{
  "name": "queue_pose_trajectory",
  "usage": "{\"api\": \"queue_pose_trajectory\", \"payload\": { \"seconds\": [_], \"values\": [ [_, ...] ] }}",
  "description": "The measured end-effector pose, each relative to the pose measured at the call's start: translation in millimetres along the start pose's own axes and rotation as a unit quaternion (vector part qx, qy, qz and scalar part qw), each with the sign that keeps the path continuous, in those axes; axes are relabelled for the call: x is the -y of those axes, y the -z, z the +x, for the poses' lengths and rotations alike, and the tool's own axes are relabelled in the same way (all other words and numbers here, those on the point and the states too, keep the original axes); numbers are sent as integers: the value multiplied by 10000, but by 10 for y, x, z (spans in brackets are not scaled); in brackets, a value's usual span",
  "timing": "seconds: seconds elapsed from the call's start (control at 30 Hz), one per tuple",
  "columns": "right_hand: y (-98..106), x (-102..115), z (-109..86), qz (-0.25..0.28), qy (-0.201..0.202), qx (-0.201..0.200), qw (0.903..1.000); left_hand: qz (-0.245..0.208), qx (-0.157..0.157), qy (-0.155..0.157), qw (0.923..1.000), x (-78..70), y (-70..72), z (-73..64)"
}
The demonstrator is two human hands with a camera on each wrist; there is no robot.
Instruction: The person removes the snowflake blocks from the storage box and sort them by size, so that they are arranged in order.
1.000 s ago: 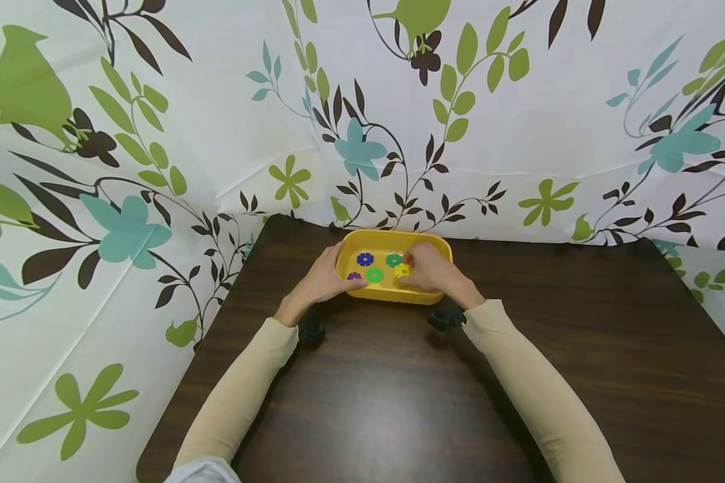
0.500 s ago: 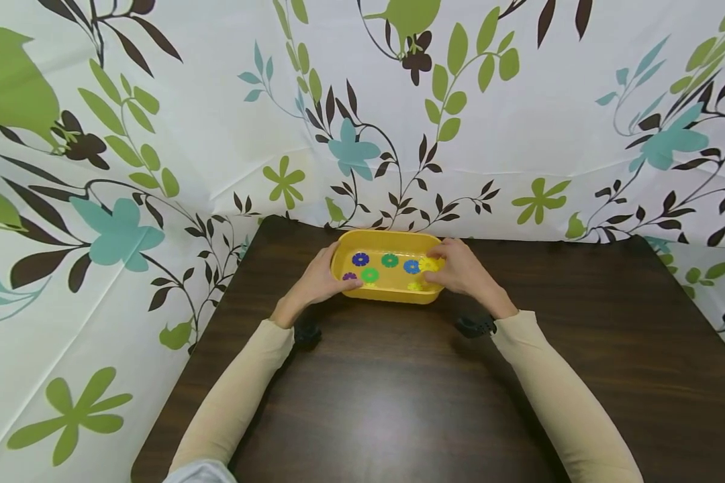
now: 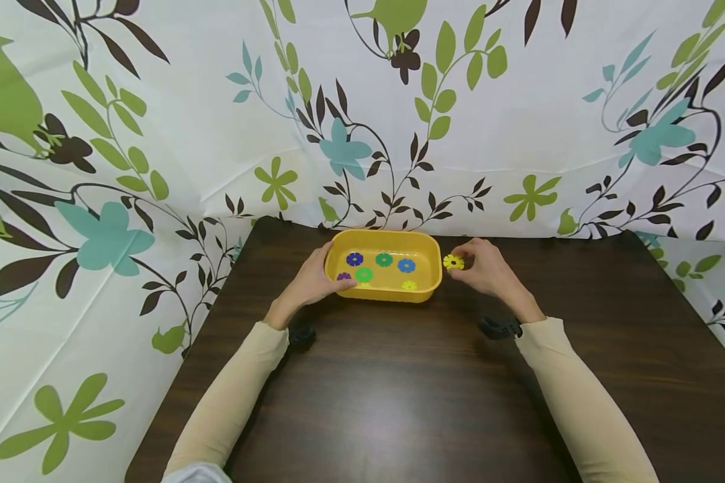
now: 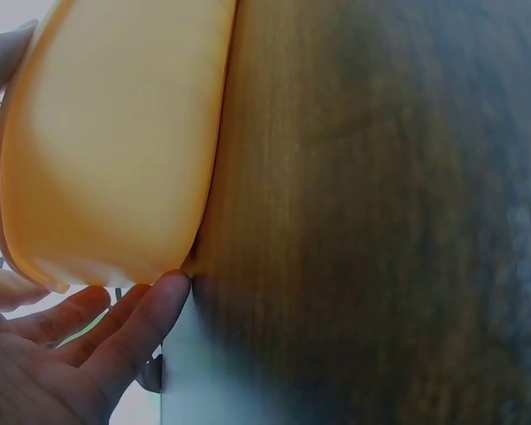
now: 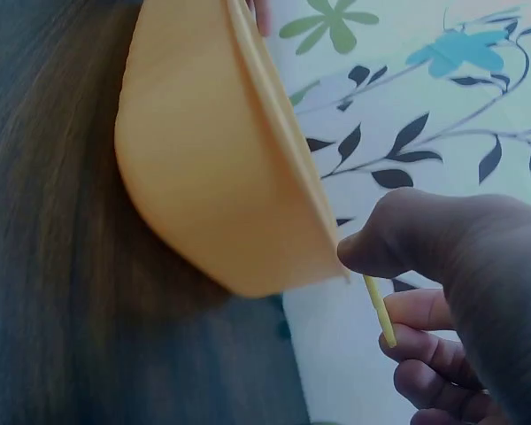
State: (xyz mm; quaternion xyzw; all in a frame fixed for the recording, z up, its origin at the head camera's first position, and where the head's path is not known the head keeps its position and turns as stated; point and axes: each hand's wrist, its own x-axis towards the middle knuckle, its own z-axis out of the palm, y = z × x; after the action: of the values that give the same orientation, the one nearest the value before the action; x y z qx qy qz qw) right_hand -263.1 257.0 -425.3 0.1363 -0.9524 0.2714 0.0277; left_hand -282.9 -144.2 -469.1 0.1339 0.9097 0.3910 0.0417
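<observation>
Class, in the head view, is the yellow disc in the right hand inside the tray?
No, the right hand pinches the yellow disc outside the tray, just beyond its right end.

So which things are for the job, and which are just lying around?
Seemingly for the job:
yellow tray
yellow disc, pinched beside it
coloured discs inside the tray

Just around:
dark table
leaf-patterned sheet
black wrist straps

One yellow tray is noted on one desk; inside are counted one dark blue disc, one teal disc, one blue disc, one purple disc, one light green disc, one lime-yellow disc, at least six; one bright yellow disc is held by one right hand; one left hand is seen.
</observation>
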Motion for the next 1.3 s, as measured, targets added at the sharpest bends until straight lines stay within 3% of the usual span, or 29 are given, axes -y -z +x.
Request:
{"api": "queue_pose_trajectory", "payload": {
  "seconds": [0.37, 0.87, 1.13, 1.3],
  "values": [
    [-189, -273, -2, 197, -98, 114, 9997, -34, 26, 86, 10000, -4, -2, -13],
    [-343, -402, 51, 280, -383, 751, 9960, -36, -7, 29, 10000, -13, -11, -23],
    [-325, -397, 59, 328, -381, 755, 9959, -88, 23, 38, 10000, -11, -11, -16],
    [-257, -320, 81, 294, -317, 419, 9982, -123, 41, 15, 9999, 10, -14, -10]
  ]
}}
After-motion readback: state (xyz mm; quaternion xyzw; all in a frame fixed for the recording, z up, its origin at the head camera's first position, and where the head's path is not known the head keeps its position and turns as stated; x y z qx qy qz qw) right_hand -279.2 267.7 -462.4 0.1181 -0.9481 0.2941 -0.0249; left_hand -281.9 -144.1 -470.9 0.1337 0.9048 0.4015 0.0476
